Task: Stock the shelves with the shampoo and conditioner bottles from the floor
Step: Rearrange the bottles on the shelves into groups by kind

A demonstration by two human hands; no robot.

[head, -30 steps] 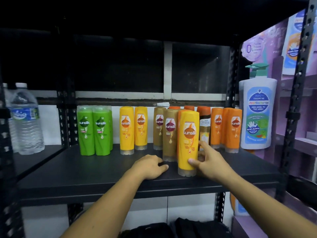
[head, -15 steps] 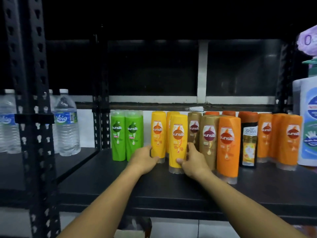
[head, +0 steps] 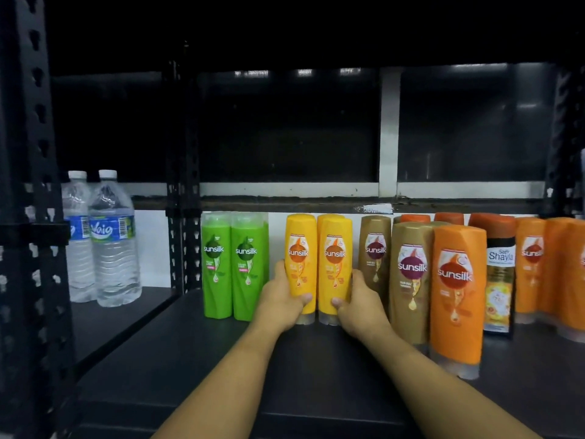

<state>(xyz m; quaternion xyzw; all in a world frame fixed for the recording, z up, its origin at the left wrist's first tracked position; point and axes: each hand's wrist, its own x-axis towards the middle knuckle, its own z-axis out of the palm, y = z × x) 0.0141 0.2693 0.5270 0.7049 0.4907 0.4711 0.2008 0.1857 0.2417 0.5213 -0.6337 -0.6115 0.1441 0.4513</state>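
Two yellow Sunsilk bottles stand side by side on the black shelf (head: 190, 359). My left hand (head: 280, 301) grips the left yellow bottle (head: 300, 248) low on its side, thumb across the front. My right hand (head: 357, 307) grips the right yellow bottle (head: 335, 248) the same way. Another yellow bottle peeks out behind them. Two green Sunsilk bottles (head: 232, 264) stand just left of my left hand. Brown bottles (head: 408, 274) and an orange bottle (head: 457, 286) stand to the right.
Water bottles (head: 110, 242) stand on the neighbouring shelf at left, behind a black upright post (head: 31, 217). More orange bottles (head: 550, 267) and a dark Shayla bottle (head: 500, 274) fill the right end. Bare shelf lies in front of the rows.
My right hand has slid the yellow bottle left and back, level with the other yellow one. My left hand has taken hold of that left bottle. The view has panned left.
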